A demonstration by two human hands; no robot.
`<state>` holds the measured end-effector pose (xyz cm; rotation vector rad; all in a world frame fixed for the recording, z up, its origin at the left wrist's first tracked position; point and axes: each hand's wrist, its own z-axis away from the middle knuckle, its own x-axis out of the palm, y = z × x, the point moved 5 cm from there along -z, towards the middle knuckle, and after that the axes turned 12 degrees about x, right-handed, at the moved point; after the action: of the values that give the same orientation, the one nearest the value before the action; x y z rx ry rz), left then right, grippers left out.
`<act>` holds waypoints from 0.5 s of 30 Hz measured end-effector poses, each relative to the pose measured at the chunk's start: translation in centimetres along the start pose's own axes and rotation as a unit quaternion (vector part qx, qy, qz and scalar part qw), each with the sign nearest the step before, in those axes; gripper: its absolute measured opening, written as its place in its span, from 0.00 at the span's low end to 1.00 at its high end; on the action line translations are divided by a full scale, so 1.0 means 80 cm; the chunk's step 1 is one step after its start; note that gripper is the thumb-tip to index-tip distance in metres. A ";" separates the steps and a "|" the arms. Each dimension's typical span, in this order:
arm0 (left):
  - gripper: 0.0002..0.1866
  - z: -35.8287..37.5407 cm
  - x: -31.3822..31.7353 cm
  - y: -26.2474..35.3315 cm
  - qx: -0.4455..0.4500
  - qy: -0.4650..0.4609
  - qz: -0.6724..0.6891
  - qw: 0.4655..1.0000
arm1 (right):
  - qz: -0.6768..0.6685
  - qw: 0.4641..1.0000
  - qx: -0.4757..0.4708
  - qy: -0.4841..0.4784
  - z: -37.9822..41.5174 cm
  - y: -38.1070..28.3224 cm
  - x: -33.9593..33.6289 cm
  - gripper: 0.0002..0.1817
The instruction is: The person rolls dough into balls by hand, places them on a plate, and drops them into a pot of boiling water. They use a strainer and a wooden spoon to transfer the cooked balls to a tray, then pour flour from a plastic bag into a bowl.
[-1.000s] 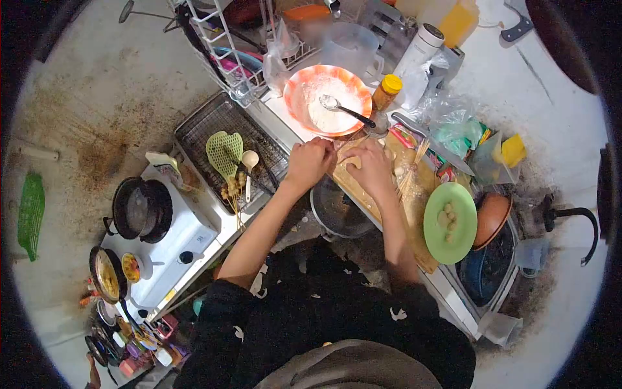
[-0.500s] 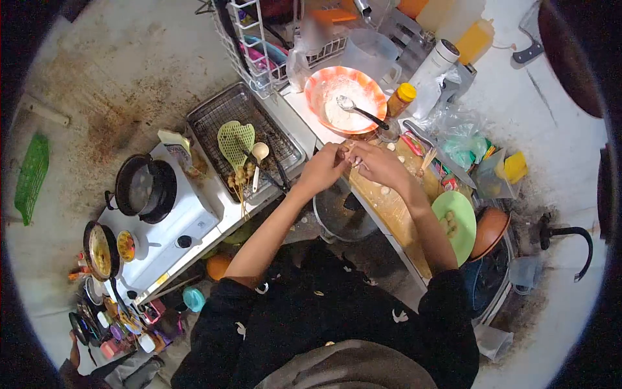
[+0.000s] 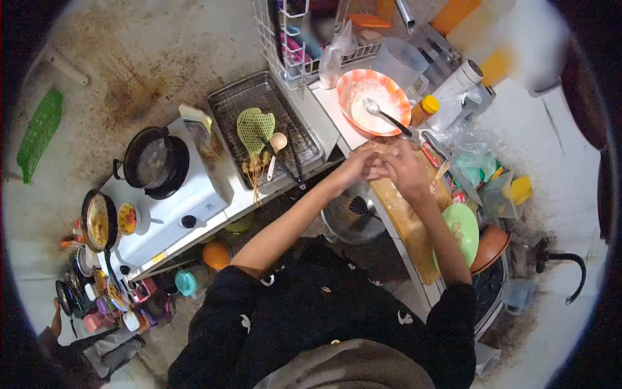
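My left hand [image 3: 360, 166] and my right hand [image 3: 405, 170] meet over the near-left part of a wooden cutting board [image 3: 411, 233], fingers bent toward each other. Anything between the fingertips is too small and blurred to name. Just beyond them stands an orange-and-white bowl [image 3: 343, 107] with white flour, and a spoon [image 3: 389, 117] rests in it. To the right of my right forearm, a light green plate [image 3: 468, 227] holds a few pale pieces. A knife [image 3: 453, 165] lies along the board's far side.
A yellow-lidded jar [image 3: 424, 111] stands beside the bowl. At left are a rack tray [image 3: 220, 107] with skewers and utensils, a stove [image 3: 188, 194] with a dark pan [image 3: 148, 159], and a smaller pan [image 3: 99, 220]. Another person's hand [image 3: 56, 319] shows at lower left.
The view has shifted, so the counter and stove appear farther right. My hands stay close together above the board, with their fingers more spread and blurred than before.
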<state>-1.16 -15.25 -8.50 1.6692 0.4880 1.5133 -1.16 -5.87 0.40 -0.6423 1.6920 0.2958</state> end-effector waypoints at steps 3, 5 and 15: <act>0.19 -0.005 0.031 0.009 0.003 -0.003 -0.015 1.000 | -0.052 0.995 0.044 0.075 0.023 -0.016 -0.018 0.10; 0.18 -0.004 0.053 0.023 0.059 -0.085 -0.120 0.987 | -0.061 0.992 0.068 0.091 0.035 -0.026 -0.021 0.09; 0.17 0.034 0.085 0.027 0.056 -0.174 -0.122 0.976 | -0.105 0.975 0.132 0.146 0.089 -0.076 -0.059 0.14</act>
<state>2.29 -12.29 -2.35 1.8391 0.5708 1.0067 8.63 -5.86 4.23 -0.6819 1.8809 -0.1820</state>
